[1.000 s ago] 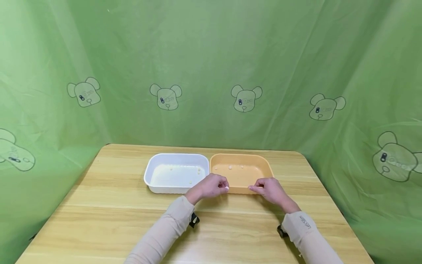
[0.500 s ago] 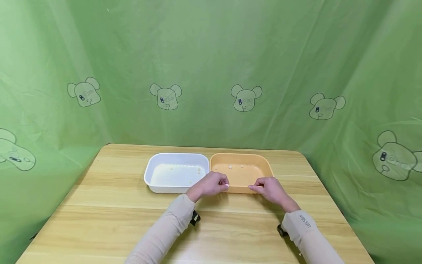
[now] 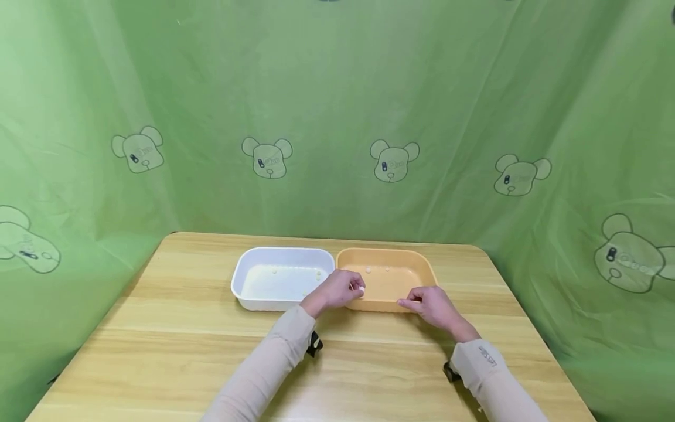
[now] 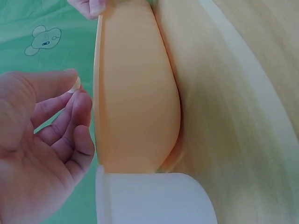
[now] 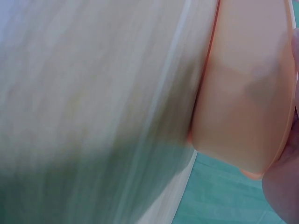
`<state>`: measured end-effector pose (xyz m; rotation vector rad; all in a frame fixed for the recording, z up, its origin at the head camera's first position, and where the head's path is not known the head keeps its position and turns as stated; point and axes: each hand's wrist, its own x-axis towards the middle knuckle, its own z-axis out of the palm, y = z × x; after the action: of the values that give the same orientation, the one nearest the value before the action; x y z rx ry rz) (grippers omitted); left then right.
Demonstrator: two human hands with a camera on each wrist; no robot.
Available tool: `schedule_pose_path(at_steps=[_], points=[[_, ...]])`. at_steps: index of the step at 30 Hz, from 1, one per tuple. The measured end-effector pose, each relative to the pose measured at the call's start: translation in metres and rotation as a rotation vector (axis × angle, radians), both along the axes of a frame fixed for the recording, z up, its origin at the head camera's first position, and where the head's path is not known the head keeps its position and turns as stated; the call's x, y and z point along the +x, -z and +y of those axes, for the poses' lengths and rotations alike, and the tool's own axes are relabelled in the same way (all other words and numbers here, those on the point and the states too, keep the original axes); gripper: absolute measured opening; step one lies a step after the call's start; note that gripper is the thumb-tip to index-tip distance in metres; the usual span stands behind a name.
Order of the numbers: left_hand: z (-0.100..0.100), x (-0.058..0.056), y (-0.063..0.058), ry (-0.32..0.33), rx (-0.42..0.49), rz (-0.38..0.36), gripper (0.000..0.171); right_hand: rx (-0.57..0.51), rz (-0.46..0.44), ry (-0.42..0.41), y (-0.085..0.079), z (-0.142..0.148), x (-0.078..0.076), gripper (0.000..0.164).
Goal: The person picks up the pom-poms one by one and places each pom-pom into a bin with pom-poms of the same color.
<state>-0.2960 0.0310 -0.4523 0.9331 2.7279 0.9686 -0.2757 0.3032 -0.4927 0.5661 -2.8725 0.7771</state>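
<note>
My left hand (image 3: 337, 290) is over the near left corner of an orange plastic tub (image 3: 392, 287), just above its front rim. Between thumb and forefinger it pinches a small whitish bead-like piece (image 4: 75, 85), while the other fingers curl loosely underneath. At the tub's near right corner my right hand (image 3: 435, 306) grips the rim, thumb toward the front wall; most of this hand is outside the right wrist view. Inside the orange tub, toward the back, lie a small pale piece (image 3: 368, 270) and another small piece (image 3: 387, 269).
A white tub (image 3: 263, 287) stands against the orange one on its left, with several small yellowish pieces (image 3: 274, 271) scattered inside. Both sit toward the back of a wooden table (image 3: 174, 340). Green curtain (image 3: 327, 88) with bear faces hangs behind and at the sides.
My left hand has moved slightly forward and up over the orange tub's rim, still pinching the whitish piece. It now covers a piece seen earlier at the tub's left. The right hand stays put.
</note>
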Motion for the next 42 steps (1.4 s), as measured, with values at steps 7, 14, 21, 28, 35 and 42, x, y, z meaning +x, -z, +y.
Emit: schedule_pose_path(at_steps=[7,14,21,28,35,42], points=[[0.002,-0.006,0.001,-0.025,-0.015,0.015,0.007,-0.01,-0.014,0.006,0.003,0.001,0.001,0.034],[0.006,-0.013,0.002,-0.048,-0.032,0.007,0.009,-0.01,-0.012,0.01,0.002,0.001,0.0,0.035],[0.012,-0.02,0.005,-0.062,-0.059,0.017,0.009,-0.007,-0.027,0.013,0.002,0.001,0.0,0.034],[0.016,-0.027,0.006,-0.073,-0.054,0.008,0.007,-0.01,-0.021,0.016,0.001,0.001,0.001,0.033],[0.018,-0.033,0.007,-0.068,-0.029,0.001,0.01,-0.013,-0.02,0.012,0.002,0.001,0.0,0.033],[0.021,-0.036,0.008,-0.093,-0.004,-0.03,0.021,-0.015,-0.007,0.009,0.003,0.001,-0.001,0.03]])
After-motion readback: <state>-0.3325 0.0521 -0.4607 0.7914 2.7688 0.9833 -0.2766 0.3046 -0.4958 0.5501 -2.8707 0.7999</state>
